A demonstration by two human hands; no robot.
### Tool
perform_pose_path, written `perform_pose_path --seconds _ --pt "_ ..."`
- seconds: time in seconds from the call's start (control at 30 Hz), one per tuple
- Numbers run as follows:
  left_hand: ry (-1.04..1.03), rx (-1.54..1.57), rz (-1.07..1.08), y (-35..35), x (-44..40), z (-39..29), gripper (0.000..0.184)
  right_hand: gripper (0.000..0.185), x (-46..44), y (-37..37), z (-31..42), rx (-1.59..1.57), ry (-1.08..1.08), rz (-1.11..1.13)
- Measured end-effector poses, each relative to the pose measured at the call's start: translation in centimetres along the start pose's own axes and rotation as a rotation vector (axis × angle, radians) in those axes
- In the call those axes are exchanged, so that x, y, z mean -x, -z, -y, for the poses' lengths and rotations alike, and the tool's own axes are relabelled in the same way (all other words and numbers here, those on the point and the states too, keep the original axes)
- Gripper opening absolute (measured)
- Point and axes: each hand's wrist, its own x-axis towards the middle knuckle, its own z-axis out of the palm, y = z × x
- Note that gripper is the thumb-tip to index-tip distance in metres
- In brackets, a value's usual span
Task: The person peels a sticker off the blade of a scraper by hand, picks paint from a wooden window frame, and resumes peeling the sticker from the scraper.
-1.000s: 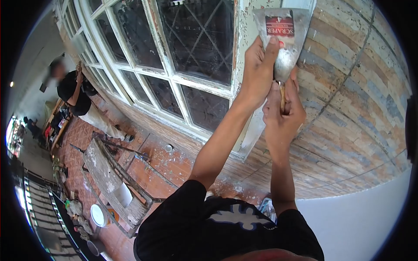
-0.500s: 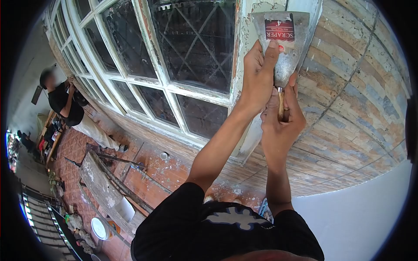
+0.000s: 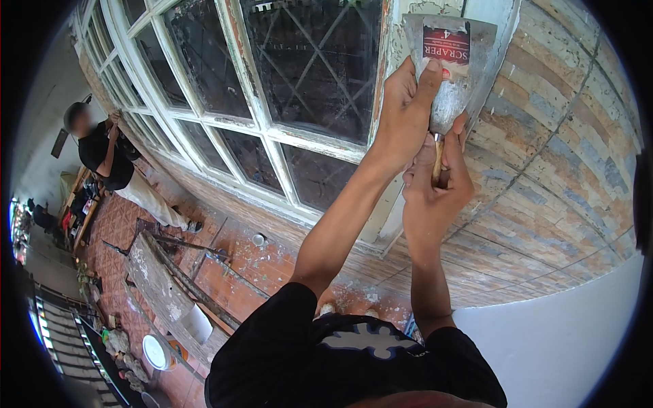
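Observation:
A broad metal scraper [image 3: 452, 102] with a red label is held up against the peeling white window frame [image 3: 396, 47], its wide edge upward. My left hand [image 3: 405, 112] is closed on the blade, the thumb lying across its face below the label. Lower down, my right hand [image 3: 439, 180] grips the scraper's short wooden handle [image 3: 439, 160], fingers wrapped around it. Part of the handle is hidden by those fingers. Behind the blade, the contact with the frame cannot be made out.
Glass panes [image 3: 313, 68] stand left of the scraper, stone-look wall tiles [image 3: 537, 170] right. A weathered plank [image 3: 160, 285] stands over the chip-strewn floor, near a white bucket [image 3: 156, 352] and a small cup [image 3: 258, 239]. Another person [image 3: 109, 156] works farther along the window.
My view has shifted slightly, moving the window and wall rightward in the picture. The scraper tilts a little more, and both hands keep their hold on it.

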Motion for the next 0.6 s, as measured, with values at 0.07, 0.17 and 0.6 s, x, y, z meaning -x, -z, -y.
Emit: perform_pose_path --seconds 0.07,0.17,0.6 --pt "0.003 0.043 0.02 0.2 0.5 0.3 0.036 0.038 0.3 -0.1 0.2 -0.011 0.005 -0.02" --pt "-0.104 -0.113 -0.029 0.1 -0.1 0.7 0.036 0.036 0.2 -0.2 0.2 -0.055 -0.088 -0.007" --pt "0.066 0.157 0.028 -0.5 0.3 -0.6 0.035 0.041 0.2 0.4 2.0 -0.053 -0.073 0.008"
